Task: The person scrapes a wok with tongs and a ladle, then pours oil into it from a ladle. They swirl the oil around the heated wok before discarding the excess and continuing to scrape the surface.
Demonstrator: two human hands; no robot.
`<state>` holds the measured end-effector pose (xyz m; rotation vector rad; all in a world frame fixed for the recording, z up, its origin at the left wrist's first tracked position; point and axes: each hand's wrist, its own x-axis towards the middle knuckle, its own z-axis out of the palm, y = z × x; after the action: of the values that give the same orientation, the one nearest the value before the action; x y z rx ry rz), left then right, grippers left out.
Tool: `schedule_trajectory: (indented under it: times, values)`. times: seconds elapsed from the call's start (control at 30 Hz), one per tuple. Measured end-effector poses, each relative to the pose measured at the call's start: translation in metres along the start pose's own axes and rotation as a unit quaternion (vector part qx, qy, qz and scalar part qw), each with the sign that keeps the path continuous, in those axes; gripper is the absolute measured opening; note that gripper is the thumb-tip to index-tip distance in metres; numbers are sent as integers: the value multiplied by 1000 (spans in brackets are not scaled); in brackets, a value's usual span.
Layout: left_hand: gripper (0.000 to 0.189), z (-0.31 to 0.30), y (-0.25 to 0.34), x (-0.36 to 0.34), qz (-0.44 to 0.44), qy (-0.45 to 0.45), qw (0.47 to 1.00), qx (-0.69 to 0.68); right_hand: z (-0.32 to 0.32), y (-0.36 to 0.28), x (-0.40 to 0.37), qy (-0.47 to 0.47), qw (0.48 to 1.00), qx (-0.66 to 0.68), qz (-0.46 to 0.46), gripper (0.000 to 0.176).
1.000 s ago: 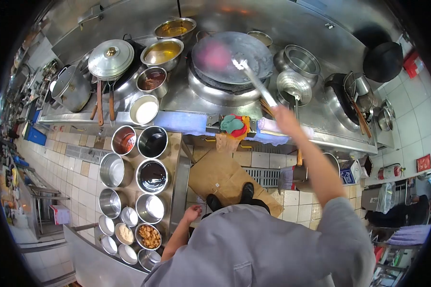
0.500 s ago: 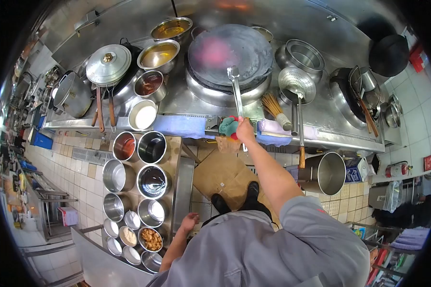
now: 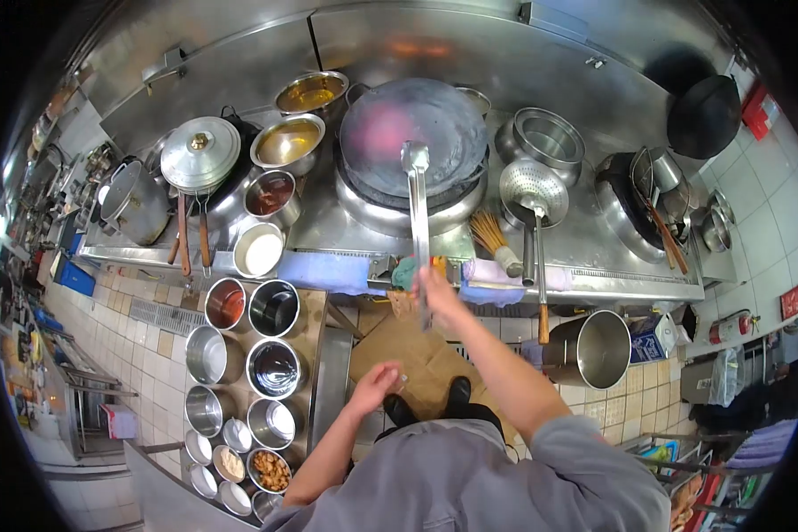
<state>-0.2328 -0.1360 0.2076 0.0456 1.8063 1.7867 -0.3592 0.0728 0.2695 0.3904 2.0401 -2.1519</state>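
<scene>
Your right hand (image 3: 439, 294) has its fingers clamped around the handle of the ladle (image 3: 416, 186), whose head lies beyond those fingers, over the near part of the wok (image 3: 457, 133); whether it touches the metal, you cannot tell from here. The handle's tail sticks out on your side of the grip, so it could catch your shirt (image 3: 505, 479) if you lean in. Just left of those fingers sits a green cloth (image 3: 402, 274); a low sweep could snag it, and if the burner were lit, cloth dragged towards the wok might scorch. Right of the fingers, the brush (image 3: 495, 239) and the strainer (image 3: 535, 182) lie close enough that a wide swing could knock them. Your left hand (image 3: 378, 387) hangs with its fingers loosely bent, slightly apart and gripping nothing; left of them, the pot of dark sauce (image 3: 273, 368) could spill if your elbow or forearm bumped it.
</scene>
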Motion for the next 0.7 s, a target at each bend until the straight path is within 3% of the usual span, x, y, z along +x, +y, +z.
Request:
schedule_trajectory:
  times: [0.03,0.1,0.17,0.2,0.23,0.27,0.3,0.33,0.37,0.4,0.43,0.47,0.5,0.53,0.57,0.6,0.63,0.67,0.7]
  values:
    - [32,11,18,14,78,41,996,22,9,5,-17,-52,986,161,1,34]
    - [30,33,67,36,89,64,994,-26,15,11,-38,-98,992,82,21,32]
    - [29,48,102,48,101,85,988,-76,14,-5,-58,-123,981,122,83,37]
    - [29,54,113,49,55,72,994,-58,6,-7,-60,-123,981,119,91,40]
    - [29,59,120,52,6,62,997,-44,-9,-6,-58,-92,995,-9,-35,41]
    - [29,59,125,57,3,69,996,-47,-29,0,-53,-59,976,-134,-158,42]
    - [29,54,127,63,-7,91,995,-26,-57,10,-47,7,951,-221,-218,42]
    - [29,46,128,70,-19,113,993,-7,-90,-18,-64,77,937,-299,-163,42]
    - [31,32,131,84,31,151,983,98,-129,9,-58,216,880,-369,-210,42]
    - [33,13,135,101,81,189,958,202,-160,-8,-74,274,858,-398,-172,41]
    - [34,-10,135,118,150,265,892,334,-185,10,-75,335,799,-495,-57,41]
    - [35,-28,140,134,214,330,799,455,-207,30,-80,351,803,-481,-9,43]
    - [36,-34,170,134,154,293,818,471,-220,48,-84,341,821,-455,52,45]
    - [37,-37,205,136,98,257,832,482,-236,66,-77,340,819,-460,46,45]
    - [35,-43,219,147,120,260,805,519,-250,87,-67,271,923,-249,109,45]
    - [33,-50,230,154,140,262,777,555,-260,103,-59,183,968,-21,168,46]
    - [32,-55,243,162,119,259,764,578,-264,106,-46,295,922,-249,24,41]
    - [31,-59,253,169,96,252,751,603,-289,124,-28,325,798,-478,-169,37]
    - [31,-65,260,178,95,249,752,602,-275,84,-36,279,884,-370,-63,35]
